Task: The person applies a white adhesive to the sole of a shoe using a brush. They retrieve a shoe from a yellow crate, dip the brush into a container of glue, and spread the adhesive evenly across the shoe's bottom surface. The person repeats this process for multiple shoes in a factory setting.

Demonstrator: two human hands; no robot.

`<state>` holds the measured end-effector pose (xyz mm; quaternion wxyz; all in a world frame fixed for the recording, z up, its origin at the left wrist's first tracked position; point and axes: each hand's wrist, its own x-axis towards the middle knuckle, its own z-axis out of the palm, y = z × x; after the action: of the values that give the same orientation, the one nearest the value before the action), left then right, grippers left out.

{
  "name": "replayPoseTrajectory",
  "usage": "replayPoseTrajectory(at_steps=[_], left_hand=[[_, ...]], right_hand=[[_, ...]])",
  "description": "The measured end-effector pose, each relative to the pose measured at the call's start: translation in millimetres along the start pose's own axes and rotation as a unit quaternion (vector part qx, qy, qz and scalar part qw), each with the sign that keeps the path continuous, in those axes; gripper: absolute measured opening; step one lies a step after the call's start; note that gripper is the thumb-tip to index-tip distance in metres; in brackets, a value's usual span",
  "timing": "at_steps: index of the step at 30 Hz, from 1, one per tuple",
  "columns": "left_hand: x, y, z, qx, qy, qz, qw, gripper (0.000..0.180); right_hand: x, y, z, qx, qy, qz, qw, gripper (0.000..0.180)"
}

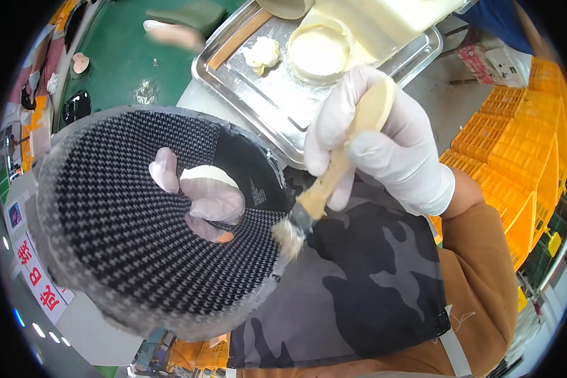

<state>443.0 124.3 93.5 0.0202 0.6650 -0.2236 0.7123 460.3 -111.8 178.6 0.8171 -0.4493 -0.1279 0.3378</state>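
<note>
My white-gloved left hand (217, 200) shows through an oval opening in a houndstooth-lined oval shell (120, 233), which looks like a shoe upper seen from its open underside. Its fingers curl over the opening's edge, and one fingertip pokes bare through the glove. The shell has a rough grey rim and a black patch with small print at its right end. My gloved right hand (384, 138) grips a wooden-handled brush (327, 183). Its pale, matted bristles point down and left, at the shell's right rim; whether they touch it I cannot tell.
Beyond, a metal tray (258, 101) holds a round tub of creamy white paste (321, 50), a whitish lump (263, 55) and a wooden stick (239, 38). A green surface (120, 50) lies at upper left. Orange crates (498, 151) are stacked at right. A camouflage apron (359, 283) covers my lap.
</note>
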Motion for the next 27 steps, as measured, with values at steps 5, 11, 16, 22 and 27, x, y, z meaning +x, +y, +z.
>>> replayPoseTrajectory(at_steps=[5, 11, 16, 22, 27], left_hand=[[-8, -4, -24, -0.105, -0.062, -0.078, 0.989, 0.037], [0, 1, -32, -0.116, -0.028, -0.175, 0.977, 0.038], [-35, 13, -68, -0.170, -0.142, -0.488, 0.844, 0.038], [1, -43, -44, -0.265, -0.161, -0.686, 0.658, 0.038], [-12, -130, -22, -0.050, -0.416, -0.454, 0.786, 0.044]], right_hand=[[5, 14, -7, -0.128, 0.007, -0.048, 0.991, 0.023], [34, 44, -13, -0.277, 0.022, -0.344, 0.897, 0.022], [37, 19, -18, -0.146, 0.061, -0.345, 0.925, 0.020], [60, -42, -49, -0.351, 0.100, -0.336, 0.869, 0.018], [86, -62, -96, -0.365, 0.148, -0.250, 0.885, 0.015]])
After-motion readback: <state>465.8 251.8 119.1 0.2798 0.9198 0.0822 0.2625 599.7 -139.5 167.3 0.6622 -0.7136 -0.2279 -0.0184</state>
